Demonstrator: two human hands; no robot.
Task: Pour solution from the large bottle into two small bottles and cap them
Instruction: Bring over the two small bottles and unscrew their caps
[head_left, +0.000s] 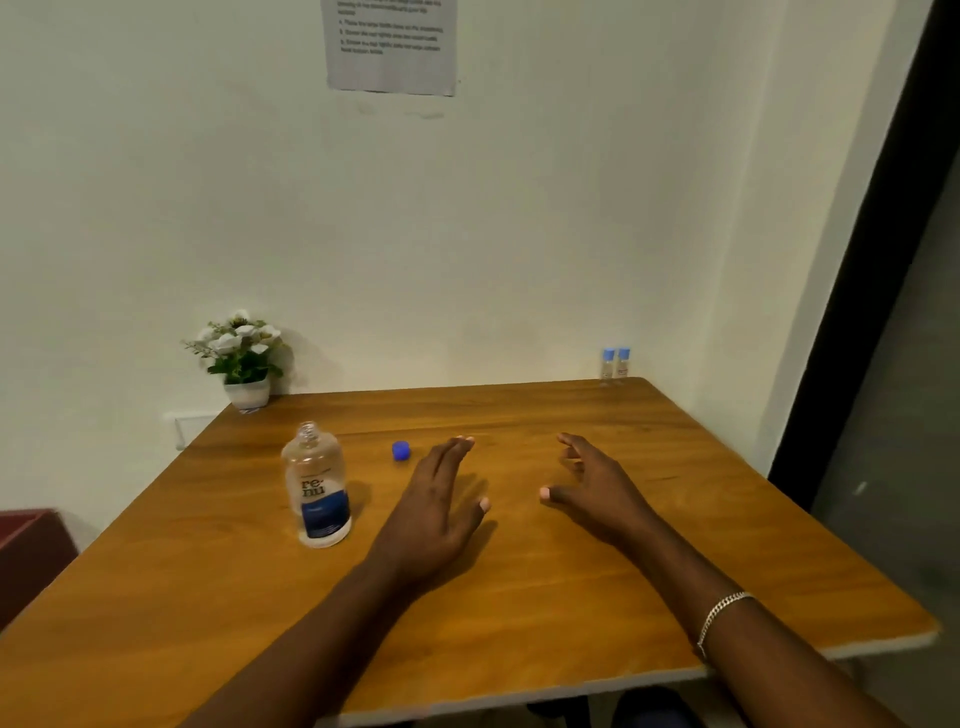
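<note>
a: left hand (439, 512) and right hand (592, 486) over the table (519, 597), fingers (457, 448) loose and wide, holding nothing

b: large bottle (316, 488) open toward the left edge, blue cap (401, 450) beside, small bottles (615, 364) capped, far right corner

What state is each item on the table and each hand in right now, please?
large bottle: upright, cap off.
blue cap: lying loose, right of the large bottle.
small bottles: upright, capped, side by side, far right.
left hand: open, empty.
right hand: open, empty.
</note>
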